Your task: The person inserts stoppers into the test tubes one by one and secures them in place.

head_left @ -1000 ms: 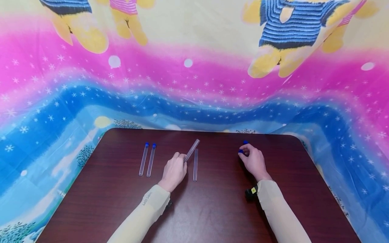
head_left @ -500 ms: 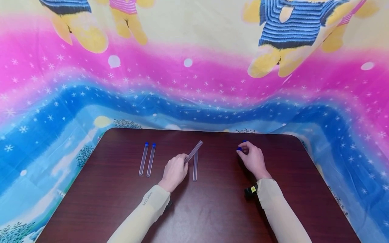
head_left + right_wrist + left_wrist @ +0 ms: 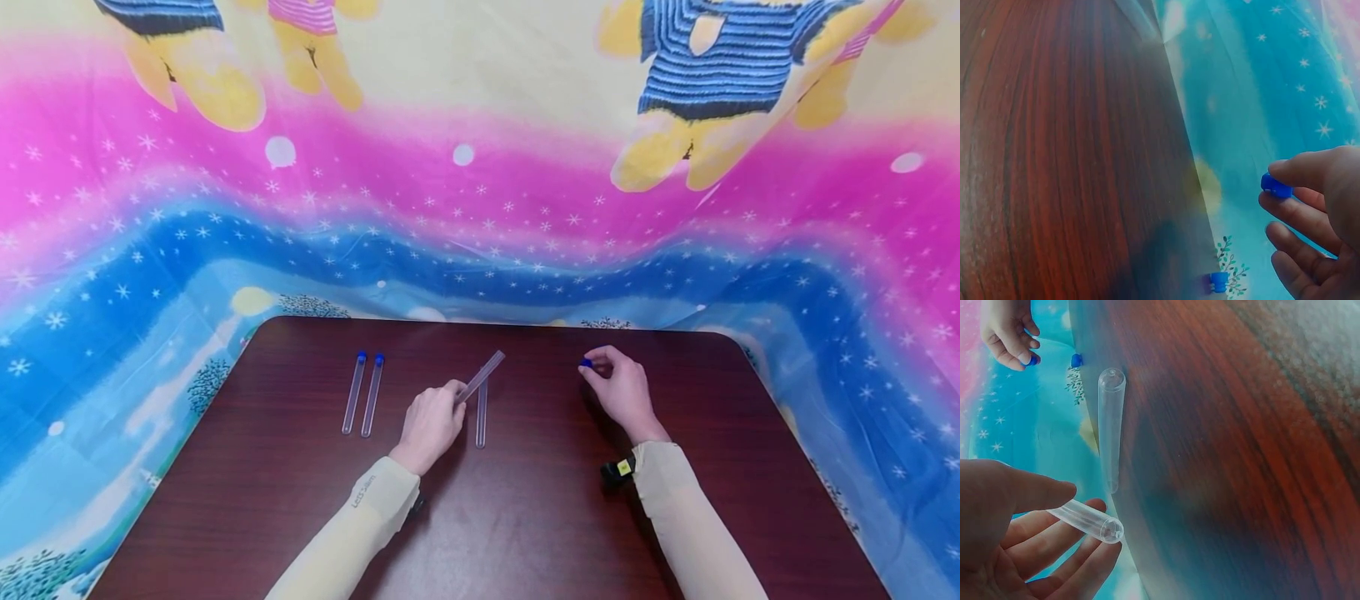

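My left hand [image 3: 431,427] holds a clear test tube [image 3: 482,375] between thumb and fingers, its upper end slanting up to the right; no cap sits on that end. Under and beside it, another uncapped test tube [image 3: 482,421] lies on the table. Off to the right, my right hand [image 3: 622,396] pinches a small blue cap [image 3: 1277,186] between thumb and index finger, raised above the table. A second blue cap [image 3: 1218,282] stands on the table near the far edge; the right hand hides it in the head view.
Two test tubes [image 3: 352,396] with blue caps lie side by side on the left of the dark wooden table [image 3: 517,525]. A printed cloth [image 3: 465,208] hangs right behind the table's far edge. Each wrist wears a camera.
The right hand has lifted the pinched blue cap and moved slightly left with it, away from the other cap. The test tube in the left hand has tilted further to the right.
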Demonstrator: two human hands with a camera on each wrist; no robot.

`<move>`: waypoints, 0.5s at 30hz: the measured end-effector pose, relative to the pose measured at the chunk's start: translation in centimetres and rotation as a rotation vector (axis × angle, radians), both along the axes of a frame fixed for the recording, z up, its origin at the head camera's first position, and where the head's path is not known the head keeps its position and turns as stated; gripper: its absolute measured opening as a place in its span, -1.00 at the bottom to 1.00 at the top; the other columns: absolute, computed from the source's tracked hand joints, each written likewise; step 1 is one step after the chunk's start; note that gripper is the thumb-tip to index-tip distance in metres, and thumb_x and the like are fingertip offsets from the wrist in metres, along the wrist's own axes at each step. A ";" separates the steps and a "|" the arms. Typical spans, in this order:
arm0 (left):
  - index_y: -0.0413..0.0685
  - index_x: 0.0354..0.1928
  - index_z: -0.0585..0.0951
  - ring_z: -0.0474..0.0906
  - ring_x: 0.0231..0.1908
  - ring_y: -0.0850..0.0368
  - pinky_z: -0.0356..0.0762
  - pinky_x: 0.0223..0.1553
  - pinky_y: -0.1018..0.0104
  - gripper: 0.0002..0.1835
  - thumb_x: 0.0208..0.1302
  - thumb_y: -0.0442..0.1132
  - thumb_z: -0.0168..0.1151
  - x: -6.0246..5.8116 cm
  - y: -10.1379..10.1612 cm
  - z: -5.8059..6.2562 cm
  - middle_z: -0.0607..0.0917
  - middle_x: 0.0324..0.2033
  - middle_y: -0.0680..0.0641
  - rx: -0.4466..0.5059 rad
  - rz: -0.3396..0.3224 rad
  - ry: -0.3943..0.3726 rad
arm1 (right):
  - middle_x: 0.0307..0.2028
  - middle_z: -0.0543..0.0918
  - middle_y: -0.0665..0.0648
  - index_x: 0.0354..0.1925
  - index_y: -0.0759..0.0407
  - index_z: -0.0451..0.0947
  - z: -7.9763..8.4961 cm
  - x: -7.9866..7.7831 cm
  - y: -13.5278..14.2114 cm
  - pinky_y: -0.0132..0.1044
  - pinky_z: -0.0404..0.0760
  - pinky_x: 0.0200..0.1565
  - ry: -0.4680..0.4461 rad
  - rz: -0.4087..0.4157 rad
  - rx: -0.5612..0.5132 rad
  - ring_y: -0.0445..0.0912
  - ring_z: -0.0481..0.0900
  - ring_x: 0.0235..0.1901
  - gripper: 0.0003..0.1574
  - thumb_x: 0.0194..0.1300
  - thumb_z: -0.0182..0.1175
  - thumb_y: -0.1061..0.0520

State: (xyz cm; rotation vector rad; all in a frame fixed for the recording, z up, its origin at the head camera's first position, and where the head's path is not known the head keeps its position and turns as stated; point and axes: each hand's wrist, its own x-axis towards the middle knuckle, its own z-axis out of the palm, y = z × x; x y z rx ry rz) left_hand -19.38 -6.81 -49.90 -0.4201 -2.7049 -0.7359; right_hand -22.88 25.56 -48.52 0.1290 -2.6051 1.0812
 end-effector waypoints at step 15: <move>0.01 -0.09 0.73 0.71 -0.39 -0.03 0.59 -0.43 0.07 -0.79 0.24 -0.32 0.43 0.1 0.0 0.0 0.79 -0.36 0.03 0.000 -0.012 -0.011 | -0.17 0.74 0.17 0.00 0.16 0.69 0.8 0.2 -0.9 0.02 0.59 -0.08 0.008 0.013 -0.041 0.04 0.65 -0.16 -0.73 0.36 0.38 0.14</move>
